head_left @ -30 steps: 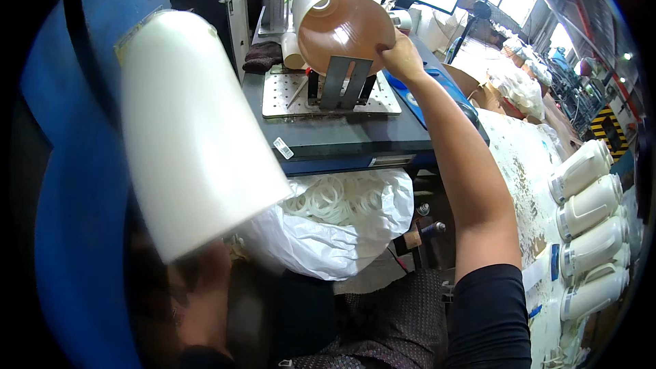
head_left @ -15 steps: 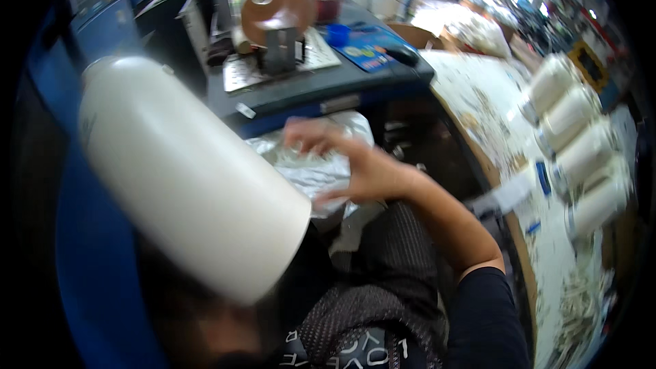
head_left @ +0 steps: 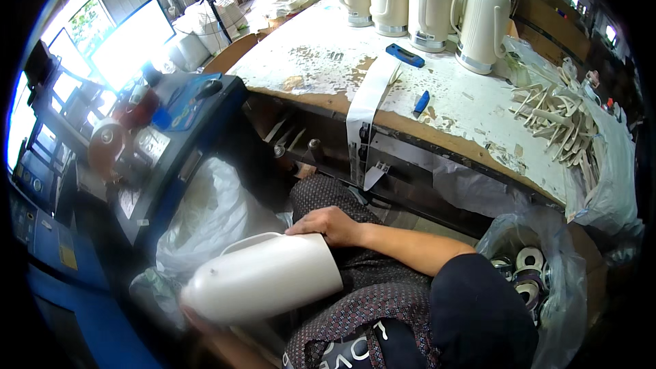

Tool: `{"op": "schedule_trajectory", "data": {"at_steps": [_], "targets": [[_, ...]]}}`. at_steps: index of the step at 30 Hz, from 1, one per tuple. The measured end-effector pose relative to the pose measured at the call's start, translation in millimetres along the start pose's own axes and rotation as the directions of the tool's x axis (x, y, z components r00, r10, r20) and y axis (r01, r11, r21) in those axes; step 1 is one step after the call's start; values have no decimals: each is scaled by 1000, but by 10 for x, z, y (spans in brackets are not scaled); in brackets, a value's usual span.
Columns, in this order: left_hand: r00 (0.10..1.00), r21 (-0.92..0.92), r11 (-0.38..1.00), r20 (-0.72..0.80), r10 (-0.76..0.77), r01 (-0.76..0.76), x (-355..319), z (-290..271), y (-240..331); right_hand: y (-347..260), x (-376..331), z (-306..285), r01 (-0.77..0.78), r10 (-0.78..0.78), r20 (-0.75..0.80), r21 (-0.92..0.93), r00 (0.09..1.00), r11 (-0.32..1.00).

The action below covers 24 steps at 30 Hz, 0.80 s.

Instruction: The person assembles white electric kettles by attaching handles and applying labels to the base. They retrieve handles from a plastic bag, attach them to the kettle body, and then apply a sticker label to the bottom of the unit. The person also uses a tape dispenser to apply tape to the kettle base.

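Note:
A white thermos jug shell [head_left: 273,280] lies tilted across my lap, its wide end toward the right. A slim pale handle [head_left: 253,240] runs along its upper side. My left hand [head_left: 201,321] holds the shell from below at its narrower left end; most of its fingers are hidden and blurred. My right hand [head_left: 331,225] is closed over the upper edge near the wide end, fingertips at the handle's end. A white plastic bag [head_left: 212,212] stands just beyond the shell.
Several cream thermos jugs [head_left: 478,20] stand on the worn white table [head_left: 307,61], with a blue cutter [head_left: 405,55] and a pile of handles [head_left: 557,116]. A label strip [head_left: 369,99] hangs over its edge. At right, a lined bin [head_left: 567,280] holds round parts; blue machinery [head_left: 61,253] stands left.
My view has swung right toward the table. The shell has come down onto my lap and lies flatter. My right hand, earlier open and apart from it, now grips its upper edge.

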<state>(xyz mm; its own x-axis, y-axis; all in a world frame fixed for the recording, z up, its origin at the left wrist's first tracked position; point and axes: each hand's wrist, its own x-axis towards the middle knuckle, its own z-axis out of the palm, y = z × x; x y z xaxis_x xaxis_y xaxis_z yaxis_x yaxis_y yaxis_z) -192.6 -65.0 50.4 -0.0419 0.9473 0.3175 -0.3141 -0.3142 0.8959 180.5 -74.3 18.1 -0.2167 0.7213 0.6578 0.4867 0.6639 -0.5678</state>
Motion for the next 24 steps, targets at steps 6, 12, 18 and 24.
{"op": "schedule_trajectory", "data": {"at_steps": [6,12,18,24], "targets": [[987,286,947,25,-160,146,252,-416,-457,108,-527,-92,-147,148,-18,35,989,988],[954,336,899,-197,-227,283,573,-201,-2,-29,-1294,-1475,-710,712,132,-74,689,700],[925,301,884,-242,-292,357,712,976,-51,-742,-3669,-2909,-952,472,-881,109,41,286],[937,327,879,-84,-339,347,1049,804,-162,-1302,-5695,-1764,-915,524,-799,77,-295,-397]]}}
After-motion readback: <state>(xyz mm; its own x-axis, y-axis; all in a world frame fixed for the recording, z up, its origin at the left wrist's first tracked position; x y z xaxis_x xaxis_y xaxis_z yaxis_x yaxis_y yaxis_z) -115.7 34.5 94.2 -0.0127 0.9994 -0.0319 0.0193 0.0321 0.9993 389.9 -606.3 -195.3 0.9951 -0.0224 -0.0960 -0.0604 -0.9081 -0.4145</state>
